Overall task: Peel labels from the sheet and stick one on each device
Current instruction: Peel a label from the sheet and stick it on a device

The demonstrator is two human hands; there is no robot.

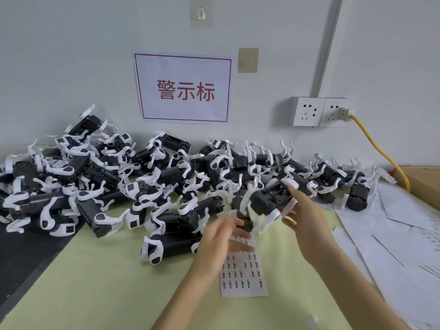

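The label sheet (pixel 242 270) lies flat on the pale green mat (pixel 100 282), nearest the viewer, its rows of small printed labels running away toward the wall. The left hand (pixel 221 236) hovers over the far end of the sheet, fingers spread and blurred; it may be pinching a label, but I cannot tell. Just right of the sheet's far end, the right hand (pixel 301 210) grips a black-and-white device (pixel 273 198) lifted off the mat, fingers curled round its body, its white legs hanging down toward the sheet. Further right of the sheet, loose white backing papers (pixel 392 246) overlap in a spread across the bench. Left of the sheet, a dark strip (pixel 31 253) borders the mat.

Beyond the sheet, one device (pixel 166 244) lies on its side at the front of the heap (pixel 119 175), a tangle of matching black bodies with white limbs stretching along the foot of the wall to both sides. Above the heap, straight back from the sheet, a white sign (pixel 184 89) with a red border and red characters is stuck to the wall. Back and right of the sheet, a double socket (pixel 320 111) holds a plug with a yellow cable (pixel 381 148) trailing down toward a cardboard box (pixel 421 179).
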